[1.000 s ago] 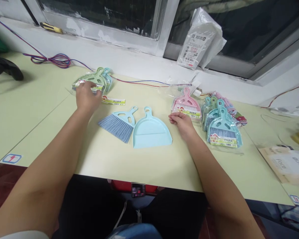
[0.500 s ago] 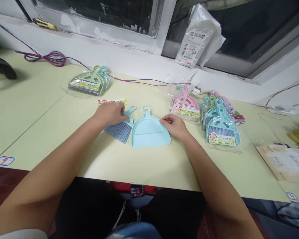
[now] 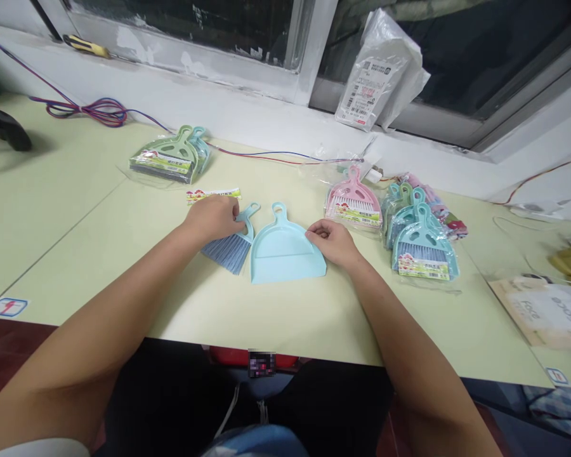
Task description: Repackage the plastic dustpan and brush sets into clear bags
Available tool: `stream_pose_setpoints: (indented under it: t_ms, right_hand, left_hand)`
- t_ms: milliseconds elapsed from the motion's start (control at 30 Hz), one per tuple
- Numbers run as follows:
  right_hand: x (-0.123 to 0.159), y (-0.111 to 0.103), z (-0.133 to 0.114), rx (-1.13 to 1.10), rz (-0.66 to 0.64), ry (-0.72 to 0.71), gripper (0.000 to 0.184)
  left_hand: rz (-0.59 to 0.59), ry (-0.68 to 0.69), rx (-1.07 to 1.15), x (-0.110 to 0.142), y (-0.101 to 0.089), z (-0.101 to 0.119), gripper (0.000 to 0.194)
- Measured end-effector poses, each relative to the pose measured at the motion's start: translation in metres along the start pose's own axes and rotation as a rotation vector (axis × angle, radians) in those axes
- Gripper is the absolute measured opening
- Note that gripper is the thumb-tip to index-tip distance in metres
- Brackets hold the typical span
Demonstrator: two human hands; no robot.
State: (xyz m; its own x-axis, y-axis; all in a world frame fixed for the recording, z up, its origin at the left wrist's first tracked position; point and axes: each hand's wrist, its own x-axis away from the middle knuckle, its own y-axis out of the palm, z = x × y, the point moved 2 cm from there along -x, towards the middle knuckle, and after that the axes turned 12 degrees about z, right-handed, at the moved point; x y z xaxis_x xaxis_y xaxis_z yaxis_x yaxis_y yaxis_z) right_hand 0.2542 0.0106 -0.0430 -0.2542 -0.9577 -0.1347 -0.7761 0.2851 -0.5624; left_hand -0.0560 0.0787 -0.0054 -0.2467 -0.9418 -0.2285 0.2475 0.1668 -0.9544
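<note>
A light blue dustpan (image 3: 288,254) lies flat on the table in front of me, handle pointing away. Its right rim is pinched between the thumb and fingers of my right hand (image 3: 334,242). Just left of the dustpan lies a hand brush (image 3: 229,252) with blue-grey bristles and a light blue handle. My left hand (image 3: 214,217) is closed over the upper left of the brush, hiding part of its head. A printed label strip (image 3: 213,194) lies behind my left hand.
Bagged green and blue brush sets (image 3: 164,162) lie at the back left. To the right are a bagged pink set (image 3: 354,200) and several bagged blue and green sets (image 3: 423,247). A coiled cable (image 3: 95,113) and a screwdriver (image 3: 86,46) are farther back.
My left hand has come from the bagged green set at the back left to the brush and closed on it. My right hand has shifted left to the dustpan's rim.
</note>
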Motion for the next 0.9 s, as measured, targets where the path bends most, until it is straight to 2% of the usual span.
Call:
stream_pose_setpoints:
  t_ms: [567,767,900]
  right_hand:
    - [-0.001,0.001,0.001,0.017,-0.002,-0.019,0.017]
    - [-0.001,0.001,0.001,0.022,-0.003,-0.014,0.017]
    - [0.001,0.000,-0.003,0.035,0.003,-0.007,0.016]
  left_hand:
    - [-0.029,-0.032,-0.045,0.003,-0.002,0.010,0.027]
    - [-0.011,-0.044,-0.051,0.002,-0.012,0.007,0.023]
    - [0.061,-0.099,-0.017,0.002,-0.026,-0.003,0.024]
